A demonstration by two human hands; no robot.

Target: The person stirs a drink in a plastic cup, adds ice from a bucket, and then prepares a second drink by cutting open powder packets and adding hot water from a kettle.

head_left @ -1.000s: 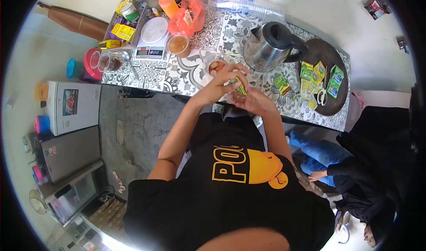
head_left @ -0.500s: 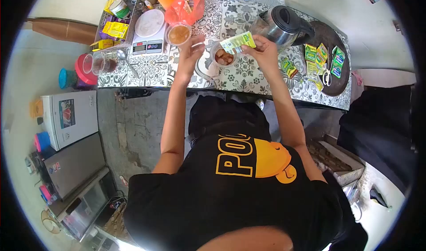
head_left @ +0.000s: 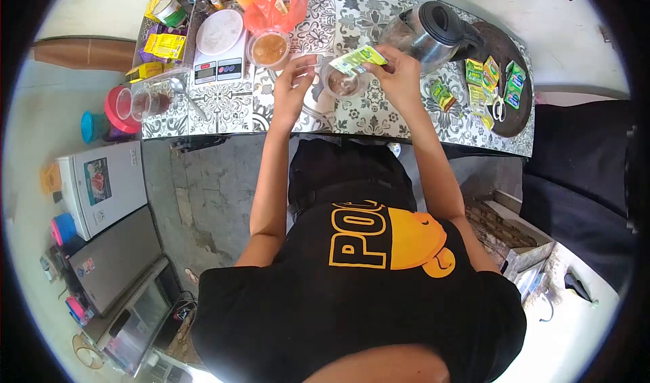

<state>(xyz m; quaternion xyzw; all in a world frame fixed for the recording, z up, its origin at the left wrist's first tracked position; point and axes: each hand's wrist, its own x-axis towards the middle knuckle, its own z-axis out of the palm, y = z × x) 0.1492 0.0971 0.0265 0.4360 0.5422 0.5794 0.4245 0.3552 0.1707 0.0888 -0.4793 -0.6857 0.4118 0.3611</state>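
My right hand (head_left: 398,68) pinches a green-and-white sachet (head_left: 353,61), which slants over a clear plastic cup (head_left: 344,87). Brownish pieces and a paler patch show inside this cup, partly hidden by the sachet. On the cup's other side, my left hand (head_left: 296,86) is held with fingers curved and apart, holding nothing. Just beyond the left hand stands a second clear cup (head_left: 269,49) with an amber drink in it.
A glass kettle (head_left: 433,34) with a black lid stands right of the cup. Green sachets (head_left: 514,88) and white-handled scissors (head_left: 499,109) lie on a dark round tray (head_left: 518,122). Left are a kitchen scale (head_left: 220,70), a spoon (head_left: 186,93) and stacked cups (head_left: 150,103).
The sachet has come slightly lower and left over the cup, and the contents look paler. My left hand has shifted slightly nearer the cup. The whole view has moved a little.
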